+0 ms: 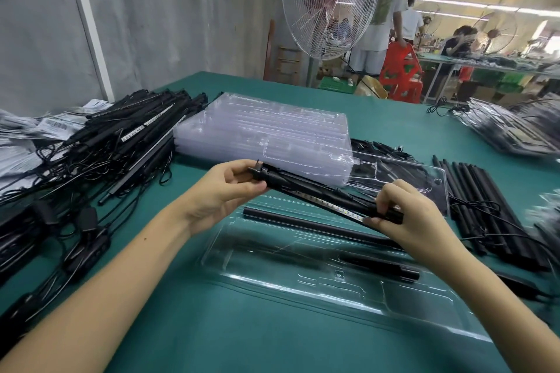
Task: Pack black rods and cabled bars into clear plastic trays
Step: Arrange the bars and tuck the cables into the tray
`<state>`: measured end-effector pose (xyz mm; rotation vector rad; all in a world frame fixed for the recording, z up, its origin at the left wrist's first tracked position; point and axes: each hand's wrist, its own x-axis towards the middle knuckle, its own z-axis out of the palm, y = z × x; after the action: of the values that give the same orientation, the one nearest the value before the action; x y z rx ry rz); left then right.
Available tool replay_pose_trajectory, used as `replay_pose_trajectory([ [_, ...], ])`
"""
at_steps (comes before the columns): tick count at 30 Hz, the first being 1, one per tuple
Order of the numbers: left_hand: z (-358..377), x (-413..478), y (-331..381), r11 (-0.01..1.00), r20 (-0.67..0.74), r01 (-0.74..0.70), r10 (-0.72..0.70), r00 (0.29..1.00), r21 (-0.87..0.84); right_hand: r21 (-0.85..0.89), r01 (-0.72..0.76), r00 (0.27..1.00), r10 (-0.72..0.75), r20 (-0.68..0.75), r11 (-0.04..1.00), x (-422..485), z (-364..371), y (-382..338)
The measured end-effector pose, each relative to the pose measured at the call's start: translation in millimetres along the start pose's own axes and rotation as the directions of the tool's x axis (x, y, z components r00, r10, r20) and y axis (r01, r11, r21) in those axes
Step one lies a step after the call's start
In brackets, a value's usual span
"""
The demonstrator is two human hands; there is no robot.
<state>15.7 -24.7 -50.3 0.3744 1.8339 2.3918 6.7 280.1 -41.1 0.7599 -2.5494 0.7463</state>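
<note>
Head view: I hold one cabled bar (318, 195) in the air by both ends, above the open clear tray (303, 288) that lies on the green worktop (242, 342) in front of me. My left hand (224, 188) has its grip closed round the bar's far-left end, thumb beneath and fingers curled over the top. My right hand (406, 215) has its grip pinched on the near-right end cap. The bar slopes down from left to right, with a pale strip of small marks facing up. One black rod (315, 225) lies in the tray just below the bar, and a second rod (378, 263) lies in a channel nearer to me. A clear lid panel (394, 172) lies beyond the bar, overlapping the edge of a stack of empty trays (266, 127). To the left is a tangled pile of cabled bars (121, 142) with printed leaflets (54, 124) behind it. To the right lies a row of loose black rods (485, 197), and farther off a heap of filled trays (509, 127). A wire-caged fan (330, 3) stands behind the worktop.
</note>
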Motion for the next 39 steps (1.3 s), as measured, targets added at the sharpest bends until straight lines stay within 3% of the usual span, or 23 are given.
replay_pose_trajectory([
  [3, 7, -1, 0, 0.998, 0.039, -0.030, 0.031, 0.999, -0.046, -0.022, -0.001, 1.000, 0.002, 0.019, 1.000, 0, 2, 1],
  [13, 33, -1, 0, 0.974, -0.090, -0.228, 0.228, 0.970, 0.008, -0.041, -0.002, 0.995, 0.006, 0.096, 0.999, 2, -4, 2],
  [22, 52, -2, -2, 0.882, -0.247, -0.425, 0.467, 0.849, 0.204, -0.048, -0.008, 0.986, 0.016, 0.168, 0.999, 3, -3, -6],
  [28, 51, -4, 4, 0.859, -0.241, -0.449, 0.503, 0.830, 0.247, -0.079, -0.044, 0.978, 0.059, 0.198, 0.996, 3, -7, -12],
  [39, 49, -6, 9, 0.893, -0.217, -0.373, 0.428, 0.877, 0.252, -0.081, -0.070, 0.955, 0.091, 0.282, 0.994, 3, -13, -20],
])
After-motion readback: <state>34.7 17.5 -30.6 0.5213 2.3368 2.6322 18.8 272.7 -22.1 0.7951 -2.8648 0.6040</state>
